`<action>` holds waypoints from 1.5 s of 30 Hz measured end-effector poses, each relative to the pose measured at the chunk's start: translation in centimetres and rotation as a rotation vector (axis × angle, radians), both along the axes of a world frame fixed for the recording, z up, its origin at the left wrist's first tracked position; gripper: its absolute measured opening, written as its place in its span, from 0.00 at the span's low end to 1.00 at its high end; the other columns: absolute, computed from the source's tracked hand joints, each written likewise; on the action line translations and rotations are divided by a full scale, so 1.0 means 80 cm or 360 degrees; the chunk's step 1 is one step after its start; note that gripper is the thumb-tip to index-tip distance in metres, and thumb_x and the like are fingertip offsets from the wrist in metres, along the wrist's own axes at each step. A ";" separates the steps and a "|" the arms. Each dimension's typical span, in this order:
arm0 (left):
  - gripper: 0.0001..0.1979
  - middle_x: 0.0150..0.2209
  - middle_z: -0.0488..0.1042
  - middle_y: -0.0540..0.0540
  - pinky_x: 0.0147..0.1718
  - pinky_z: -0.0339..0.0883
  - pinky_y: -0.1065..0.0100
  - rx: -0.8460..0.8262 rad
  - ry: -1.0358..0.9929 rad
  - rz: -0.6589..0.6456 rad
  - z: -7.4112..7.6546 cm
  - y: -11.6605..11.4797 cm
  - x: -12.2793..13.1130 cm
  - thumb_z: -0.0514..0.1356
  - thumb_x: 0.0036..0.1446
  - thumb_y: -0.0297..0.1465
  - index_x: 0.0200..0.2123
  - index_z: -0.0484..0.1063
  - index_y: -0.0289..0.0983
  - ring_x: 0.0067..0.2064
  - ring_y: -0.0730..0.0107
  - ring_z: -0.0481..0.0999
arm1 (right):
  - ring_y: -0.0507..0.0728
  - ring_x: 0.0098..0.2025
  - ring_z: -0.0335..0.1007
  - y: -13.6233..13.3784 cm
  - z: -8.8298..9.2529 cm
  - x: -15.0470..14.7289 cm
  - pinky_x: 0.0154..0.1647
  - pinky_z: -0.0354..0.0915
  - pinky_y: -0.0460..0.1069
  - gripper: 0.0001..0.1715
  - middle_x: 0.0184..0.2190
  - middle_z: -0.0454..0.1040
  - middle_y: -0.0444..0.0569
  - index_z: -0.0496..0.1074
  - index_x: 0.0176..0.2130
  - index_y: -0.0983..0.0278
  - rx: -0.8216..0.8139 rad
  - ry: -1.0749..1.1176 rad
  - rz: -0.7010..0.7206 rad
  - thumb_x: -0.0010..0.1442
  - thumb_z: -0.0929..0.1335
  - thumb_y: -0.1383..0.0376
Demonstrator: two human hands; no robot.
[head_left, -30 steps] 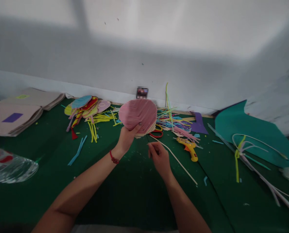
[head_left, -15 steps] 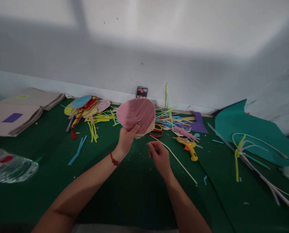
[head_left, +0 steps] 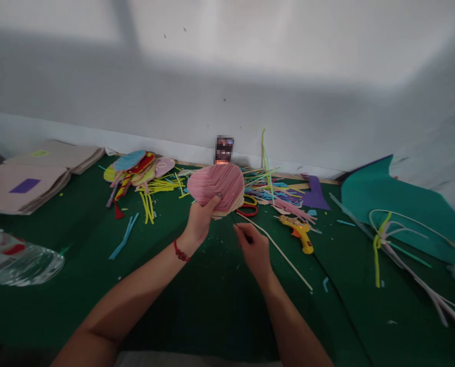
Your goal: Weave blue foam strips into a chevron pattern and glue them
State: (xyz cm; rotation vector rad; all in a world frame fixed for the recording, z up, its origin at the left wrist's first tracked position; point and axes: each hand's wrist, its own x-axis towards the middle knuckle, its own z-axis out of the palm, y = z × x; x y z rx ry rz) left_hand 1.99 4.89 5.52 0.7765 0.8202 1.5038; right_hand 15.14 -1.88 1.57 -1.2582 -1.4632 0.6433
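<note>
My left hand (head_left: 203, 220) grips a pink ribbed, petal-shaped piece (head_left: 219, 186) by its lower edge, thumb pressed on the front face. A cream-coloured backing shows along its lower right rim. Just below and right of that piece, my right hand (head_left: 255, 244) is closed in a pinch on a thin dark strand (head_left: 234, 219), which runs up toward the piece's underside; where it ends is hidden. Red and yellow scissors handles (head_left: 248, 209) show behind the piece. A yellow hot glue gun (head_left: 298, 232) lies to the right of my right hand.
Cut strips (head_left: 160, 184) and pipe cleaners (head_left: 265, 168) litter the green table (head_left: 154, 306). Finished-looking colourful pieces (head_left: 130, 160) lie left of centre. A bottle (head_left: 24, 260) and cardboard (head_left: 28, 186) are at left. A teal sheet (head_left: 410, 204) is at right; a phone-like object (head_left: 224, 148) leans on the wall.
The pink piece has tipped and dropped slightly, so its ribs show more clearly. My right hand has shifted a little to the right, still pinched. The view has moved slightly.
</note>
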 end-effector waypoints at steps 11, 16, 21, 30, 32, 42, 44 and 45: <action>0.15 0.32 0.78 0.47 0.39 0.68 0.67 0.0195 0.0406 0.0142 -0.004 0.001 -0.005 0.67 0.45 0.36 0.34 0.78 0.32 0.37 0.65 0.76 | 0.44 0.11 0.43 0.004 0.015 0.001 0.11 0.39 0.42 0.20 0.10 0.55 0.33 0.67 0.32 0.63 -0.0510 0.0705 0.0404 0.55 0.67 0.49; 0.09 0.28 0.77 0.48 0.37 0.67 0.69 0.0238 0.0606 0.0292 0.009 -0.012 -0.008 0.68 0.43 0.34 0.29 0.78 0.34 0.36 0.64 0.75 | 0.44 0.12 0.43 0.003 0.015 -0.003 0.12 0.40 0.42 0.20 0.11 0.54 0.33 0.66 0.32 0.63 -0.0465 0.0716 0.0376 0.56 0.67 0.49; 0.13 0.32 0.79 0.48 0.41 0.68 0.67 0.0239 0.0474 0.0192 0.002 -0.009 -0.004 0.68 0.44 0.36 0.32 0.79 0.35 0.38 0.64 0.76 | 0.46 0.14 0.46 0.003 0.011 -0.004 0.15 0.43 0.43 0.18 0.14 0.53 0.34 0.65 0.31 0.62 -0.0339 0.0561 0.0308 0.57 0.66 0.50; 0.24 0.39 0.80 0.42 0.48 0.68 0.59 -0.0101 -0.0143 -0.0103 0.001 -0.004 0.004 0.73 0.33 0.33 0.37 0.78 0.32 0.41 0.61 0.79 | 0.49 0.21 0.52 -0.005 0.004 -0.005 0.23 0.51 0.45 0.14 0.19 0.58 0.38 0.65 0.31 0.62 0.0018 -0.0068 -0.0058 0.62 0.62 0.55; 0.23 0.39 0.80 0.42 0.48 0.68 0.59 -0.0087 -0.0140 -0.0107 0.000 -0.004 0.004 0.73 0.34 0.33 0.38 0.78 0.32 0.41 0.61 0.78 | 0.49 0.21 0.52 -0.005 0.004 -0.007 0.23 0.51 0.45 0.14 0.19 0.57 0.38 0.64 0.30 0.61 -0.0014 -0.0002 -0.0045 0.61 0.63 0.55; 0.17 0.35 0.80 0.44 0.38 0.71 0.66 0.0089 0.0249 0.0160 -0.014 -0.007 0.005 0.69 0.42 0.36 0.35 0.78 0.31 0.36 0.66 0.77 | 0.44 0.10 0.36 0.006 0.010 -0.007 0.11 0.37 0.42 0.20 0.09 0.47 0.29 0.63 0.30 0.61 -0.0618 0.0990 0.0536 0.54 0.68 0.48; 0.16 0.35 0.80 0.45 0.37 0.71 0.67 0.0138 0.0365 0.0251 -0.012 -0.011 0.005 0.69 0.43 0.36 0.34 0.78 0.32 0.36 0.65 0.77 | 0.44 0.09 0.35 0.007 0.008 -0.006 0.10 0.36 0.42 0.20 0.09 0.46 0.28 0.63 0.30 0.61 -0.0661 0.1065 0.0609 0.53 0.68 0.48; 0.15 0.34 0.79 0.45 0.37 0.71 0.67 0.0165 0.0419 0.0295 -0.012 -0.012 0.005 0.69 0.44 0.36 0.35 0.78 0.33 0.36 0.65 0.77 | 0.44 0.09 0.34 0.007 0.007 -0.006 0.10 0.36 0.42 0.20 0.09 0.46 0.28 0.63 0.30 0.61 -0.0676 0.1080 0.0632 0.53 0.68 0.48</action>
